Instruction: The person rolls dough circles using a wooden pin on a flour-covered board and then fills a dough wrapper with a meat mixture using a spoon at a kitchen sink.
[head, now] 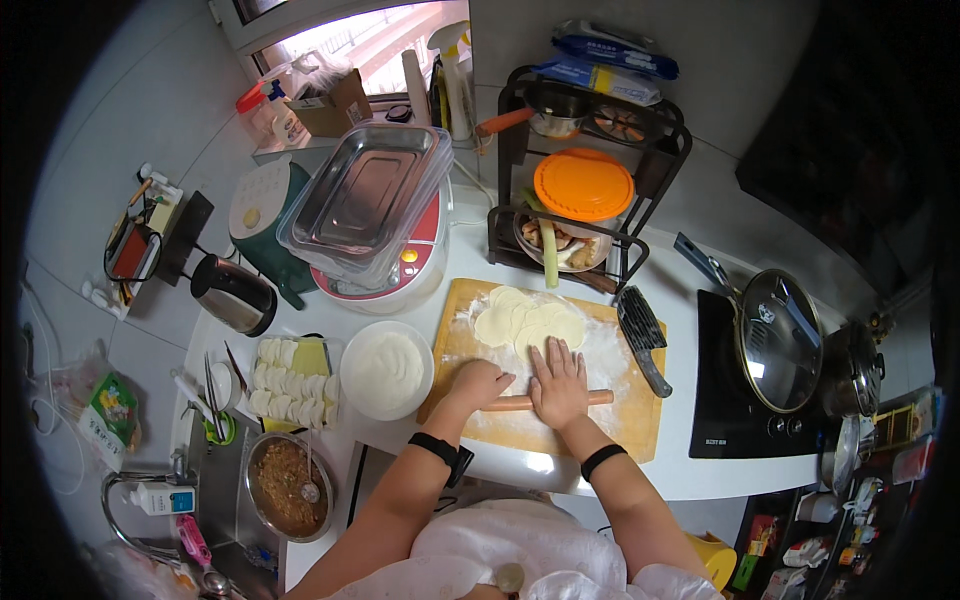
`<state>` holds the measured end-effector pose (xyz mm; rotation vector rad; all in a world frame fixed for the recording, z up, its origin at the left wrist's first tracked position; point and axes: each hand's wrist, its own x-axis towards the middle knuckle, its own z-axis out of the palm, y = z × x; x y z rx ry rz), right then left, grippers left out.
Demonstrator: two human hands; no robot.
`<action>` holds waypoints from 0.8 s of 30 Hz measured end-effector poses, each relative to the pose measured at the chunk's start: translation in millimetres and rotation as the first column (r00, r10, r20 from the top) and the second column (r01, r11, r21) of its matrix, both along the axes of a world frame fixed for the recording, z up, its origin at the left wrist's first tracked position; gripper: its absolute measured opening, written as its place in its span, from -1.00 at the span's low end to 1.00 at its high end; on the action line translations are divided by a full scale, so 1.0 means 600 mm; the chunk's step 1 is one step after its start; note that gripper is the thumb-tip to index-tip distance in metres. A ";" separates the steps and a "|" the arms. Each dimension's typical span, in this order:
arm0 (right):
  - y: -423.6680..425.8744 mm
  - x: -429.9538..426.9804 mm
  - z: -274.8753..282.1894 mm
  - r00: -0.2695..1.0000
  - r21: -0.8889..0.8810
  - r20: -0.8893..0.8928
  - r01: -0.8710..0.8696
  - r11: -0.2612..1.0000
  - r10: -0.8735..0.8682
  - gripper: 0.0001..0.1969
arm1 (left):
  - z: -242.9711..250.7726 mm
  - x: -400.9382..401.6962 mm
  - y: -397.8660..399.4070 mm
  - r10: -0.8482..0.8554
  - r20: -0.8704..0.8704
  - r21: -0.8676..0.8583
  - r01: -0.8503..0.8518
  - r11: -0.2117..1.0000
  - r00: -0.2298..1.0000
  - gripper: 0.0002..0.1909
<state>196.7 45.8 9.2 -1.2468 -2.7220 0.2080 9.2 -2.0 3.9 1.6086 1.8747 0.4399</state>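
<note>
My left hand [478, 384] is curled beside the left end of a wooden rolling pin [600, 397]; whether its fingers pinch anything is hidden. My right hand [561, 386] lies flat across the pin, fingers stretched forward and not wrapped around it. Both are over a floured wooden cutting board [630, 439]. Just beyond my right fingertips, several thin round dough wrappers [517, 319] overlap in a pile. A black-bladed cleaver [642, 337] rests along the board's right side, its handle towards me. To the left stands a white bowl of flour [386, 371].
Left of the flour, a tray [334, 352] carries rows of folded dumplings [292, 386]. A metal bowl of filling [289, 480] with a spoon stands by the sink [217, 495]. A rack [499, 150] is behind the board; a lidded pan [780, 341] sits on the cooktop [712, 405] at right.
</note>
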 end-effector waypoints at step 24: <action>0.043 -0.028 0.001 0.994 0.019 -0.001 0.114 0.993 -0.114 -0.40 | -0.005 0.001 0.021 0.042 0.029 -0.178 -0.036 0.983 0.999 -0.74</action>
